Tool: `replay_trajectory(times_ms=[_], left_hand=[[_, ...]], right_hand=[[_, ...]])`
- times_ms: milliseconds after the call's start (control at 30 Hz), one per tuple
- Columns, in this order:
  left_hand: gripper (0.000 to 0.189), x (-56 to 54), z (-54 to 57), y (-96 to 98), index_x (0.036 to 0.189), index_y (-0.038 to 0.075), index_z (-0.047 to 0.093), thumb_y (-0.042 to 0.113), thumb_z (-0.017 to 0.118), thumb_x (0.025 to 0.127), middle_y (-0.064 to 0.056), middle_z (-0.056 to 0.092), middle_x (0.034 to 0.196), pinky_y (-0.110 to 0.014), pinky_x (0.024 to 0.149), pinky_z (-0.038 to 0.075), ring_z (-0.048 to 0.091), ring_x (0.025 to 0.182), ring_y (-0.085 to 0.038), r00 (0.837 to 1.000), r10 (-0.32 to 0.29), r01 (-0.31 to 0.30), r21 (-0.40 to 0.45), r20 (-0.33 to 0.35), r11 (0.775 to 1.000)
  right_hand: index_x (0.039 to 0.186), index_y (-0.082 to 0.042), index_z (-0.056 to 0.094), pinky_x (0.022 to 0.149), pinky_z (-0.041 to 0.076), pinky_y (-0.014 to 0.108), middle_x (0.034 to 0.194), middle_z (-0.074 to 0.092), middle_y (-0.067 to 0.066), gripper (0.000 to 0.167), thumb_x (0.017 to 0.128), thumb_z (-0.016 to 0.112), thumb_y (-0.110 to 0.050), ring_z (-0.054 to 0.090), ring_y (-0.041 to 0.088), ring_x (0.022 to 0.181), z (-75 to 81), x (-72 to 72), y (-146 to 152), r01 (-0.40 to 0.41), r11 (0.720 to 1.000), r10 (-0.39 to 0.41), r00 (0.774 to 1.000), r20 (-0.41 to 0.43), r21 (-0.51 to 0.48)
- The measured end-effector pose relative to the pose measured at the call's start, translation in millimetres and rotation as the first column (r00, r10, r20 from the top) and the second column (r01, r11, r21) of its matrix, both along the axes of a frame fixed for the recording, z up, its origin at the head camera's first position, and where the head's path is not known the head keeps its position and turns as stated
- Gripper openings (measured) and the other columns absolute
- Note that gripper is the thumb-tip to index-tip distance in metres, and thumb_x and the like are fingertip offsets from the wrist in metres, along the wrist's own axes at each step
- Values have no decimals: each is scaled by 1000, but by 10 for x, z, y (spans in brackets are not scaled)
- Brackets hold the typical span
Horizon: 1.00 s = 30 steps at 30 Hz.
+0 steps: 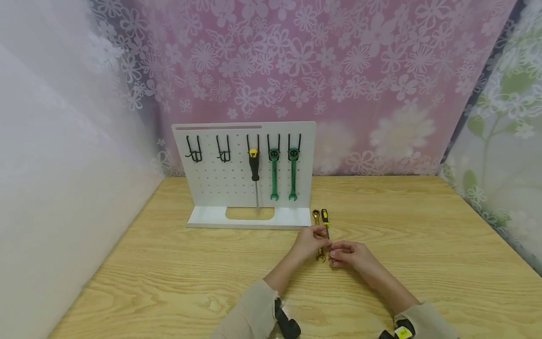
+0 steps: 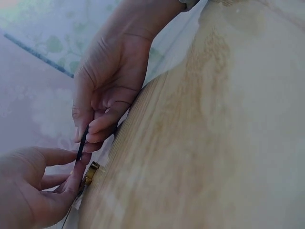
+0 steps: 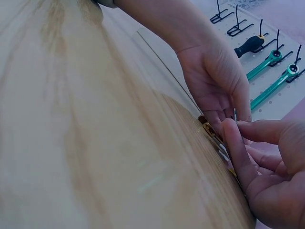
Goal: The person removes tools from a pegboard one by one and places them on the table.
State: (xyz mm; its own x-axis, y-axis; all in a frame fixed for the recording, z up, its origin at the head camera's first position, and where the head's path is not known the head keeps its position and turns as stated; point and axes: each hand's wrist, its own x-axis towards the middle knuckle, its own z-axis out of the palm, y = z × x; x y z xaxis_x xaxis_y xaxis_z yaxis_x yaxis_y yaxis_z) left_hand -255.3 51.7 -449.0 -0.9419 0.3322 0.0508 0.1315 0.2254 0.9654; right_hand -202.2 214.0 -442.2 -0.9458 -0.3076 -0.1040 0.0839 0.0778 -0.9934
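Between my two hands is a thin dark rod [image 2: 82, 142]; its kind cannot be told. My left hand [image 1: 311, 242] pinches one end between thumb and finger, and my right hand [image 1: 355, 258] pinches the other. Beneath and beside the fingers, a gold combination wrench [image 1: 321, 258] lies on the table, its open end toward me. Alongside it is a screwdriver [image 1: 325, 216] with a black-and-yellow handle, its shaft running under the hands. In the right wrist view, the left hand [image 3: 214, 78] comes in from above and meets the right hand [image 3: 271, 171] fingertip to fingertip.
A white pegboard stand [image 1: 250, 165] stands behind and left of the hands. On its black hooks hang a screwdriver [image 1: 254, 165] and two green wrenches [image 1: 274, 176]; two hook sets [image 1: 195, 153] on the left carry nothing. The wooden table [image 1: 423, 226] meets a floral cloth behind.
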Motion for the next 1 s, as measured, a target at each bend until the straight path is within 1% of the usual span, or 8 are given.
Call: replay_trajectory(times_ms=[100,267,367,533,733,900,1000], left_hand=[[40,-14,2,18,117,-7,58,1,70,79,-2,62,88,-21,69,51,61,79,-13,1000,9,-9,-26,2,1000],[39,7,60,31,116,-6,59,1,70,79,-1,62,86,-20,67,50,61,77,-11,1000,21,-21,-72,-2,997],[38,20,85,38,115,-6,60,0,70,78,-1,62,85,-19,65,50,59,75,-9,1000,26,-28,-104,-16,994],[38,39,115,48,113,-5,61,0,71,77,0,61,82,-18,62,49,57,72,-7,999,36,-41,-152,-37,988],[36,61,146,61,109,-6,63,-1,73,75,-1,62,80,-16,61,49,57,71,-7,996,59,-69,-181,-65,981],[35,75,157,80,108,-6,63,-2,73,74,-3,62,81,-15,59,48,56,69,-7,995,73,-86,-191,-73,978],[35,81,153,91,107,-7,63,-3,73,74,-3,61,80,-15,58,47,55,68,-6,993,73,-92,-208,-93,974]], right_hand=[[117,23,41,75,52,29,98,62,15,41,91,55,-5,63,17,84,10,-2,1,-2,1000,2,1000,14,-14],[118,24,39,75,53,29,97,62,14,42,91,55,-4,63,17,83,21,5,0,4,999,-4,1000,26,-32],[124,21,35,74,53,30,95,63,15,47,90,56,-3,64,18,82,17,10,-4,16,999,-15,1000,26,-35],[133,14,31,71,54,33,91,63,14,54,89,58,-1,64,21,80,10,15,-23,43,999,-43,999,-8,13],[131,13,38,67,55,33,92,61,14,50,88,59,-1,63,22,77,22,28,-59,94,992,-90,994,-57,84],[130,14,39,64,55,33,93,59,15,50,88,60,-1,62,22,75,22,37,-71,114,989,-107,992,-71,99],[130,14,40,64,55,33,96,58,16,49,87,60,0,62,21,77,14,36,-76,123,987,-116,991,-71,102]])
